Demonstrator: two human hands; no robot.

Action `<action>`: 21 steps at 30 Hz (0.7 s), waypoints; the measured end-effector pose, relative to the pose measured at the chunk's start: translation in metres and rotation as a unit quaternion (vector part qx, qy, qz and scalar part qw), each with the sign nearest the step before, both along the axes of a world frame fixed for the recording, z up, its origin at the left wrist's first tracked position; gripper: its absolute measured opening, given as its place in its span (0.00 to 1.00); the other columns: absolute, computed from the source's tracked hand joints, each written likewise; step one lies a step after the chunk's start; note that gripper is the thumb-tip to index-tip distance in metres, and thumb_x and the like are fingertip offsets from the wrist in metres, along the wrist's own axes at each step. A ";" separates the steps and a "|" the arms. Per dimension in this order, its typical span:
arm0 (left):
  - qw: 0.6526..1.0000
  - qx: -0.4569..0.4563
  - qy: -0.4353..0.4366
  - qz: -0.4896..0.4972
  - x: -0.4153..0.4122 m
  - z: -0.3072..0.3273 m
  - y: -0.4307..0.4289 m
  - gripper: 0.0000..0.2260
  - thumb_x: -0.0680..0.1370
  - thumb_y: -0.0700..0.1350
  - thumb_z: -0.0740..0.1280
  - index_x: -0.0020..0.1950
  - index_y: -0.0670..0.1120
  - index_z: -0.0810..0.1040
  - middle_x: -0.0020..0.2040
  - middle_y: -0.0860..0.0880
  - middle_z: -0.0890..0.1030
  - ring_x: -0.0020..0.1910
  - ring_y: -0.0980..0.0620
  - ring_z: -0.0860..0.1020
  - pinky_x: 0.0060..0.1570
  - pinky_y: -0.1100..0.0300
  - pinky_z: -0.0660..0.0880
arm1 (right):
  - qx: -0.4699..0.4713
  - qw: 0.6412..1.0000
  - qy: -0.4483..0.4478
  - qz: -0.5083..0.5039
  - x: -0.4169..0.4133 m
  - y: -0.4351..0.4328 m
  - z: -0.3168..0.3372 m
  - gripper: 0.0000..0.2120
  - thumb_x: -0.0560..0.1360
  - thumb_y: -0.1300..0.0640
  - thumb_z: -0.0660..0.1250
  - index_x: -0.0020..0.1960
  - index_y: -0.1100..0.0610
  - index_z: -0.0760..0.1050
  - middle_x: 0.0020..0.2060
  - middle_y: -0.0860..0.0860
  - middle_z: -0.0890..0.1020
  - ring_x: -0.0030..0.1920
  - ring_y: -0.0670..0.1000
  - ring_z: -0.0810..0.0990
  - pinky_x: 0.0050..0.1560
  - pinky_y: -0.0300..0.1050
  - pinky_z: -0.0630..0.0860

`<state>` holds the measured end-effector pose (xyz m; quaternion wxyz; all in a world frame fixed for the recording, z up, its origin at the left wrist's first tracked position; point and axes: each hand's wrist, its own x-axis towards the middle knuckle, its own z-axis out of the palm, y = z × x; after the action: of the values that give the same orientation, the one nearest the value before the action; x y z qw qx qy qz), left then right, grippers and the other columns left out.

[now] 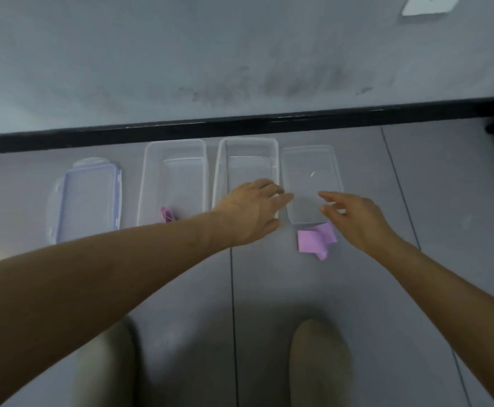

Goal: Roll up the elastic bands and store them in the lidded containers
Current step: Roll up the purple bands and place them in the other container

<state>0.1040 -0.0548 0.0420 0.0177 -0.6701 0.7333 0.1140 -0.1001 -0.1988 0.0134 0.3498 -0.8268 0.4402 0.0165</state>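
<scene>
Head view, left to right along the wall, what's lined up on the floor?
In order: blue-rimmed lid → container with pink roll → second container → clear lid.

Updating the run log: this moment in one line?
left hand open, beside clear lid; right hand open, at it; purple band on floor; rolled band in left container

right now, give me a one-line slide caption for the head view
Left hand and right hand reach toward the clear lid, a purple band lying at its near edge.

Clear glossy plastic containers (175, 177); matt purple elastic band (313, 239); smooth grey floor (357, 289).
</scene>
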 end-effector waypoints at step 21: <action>0.975 0.063 0.133 0.168 -0.113 -0.135 -0.007 0.24 0.79 0.46 0.61 0.75 0.54 0.64 0.76 0.51 0.64 0.72 0.48 0.65 0.70 0.55 0.63 | -0.012 0.997 0.039 0.058 -0.041 0.027 -0.111 0.18 0.75 0.51 0.69 0.64 0.52 0.76 0.59 0.52 0.79 0.56 0.54 0.79 0.52 0.42 0.72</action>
<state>-0.0088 -0.0623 -0.0932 -0.0574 -0.7599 0.5975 0.2497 -0.1407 -0.1715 -0.0973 0.3206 -0.8537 0.4054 0.0638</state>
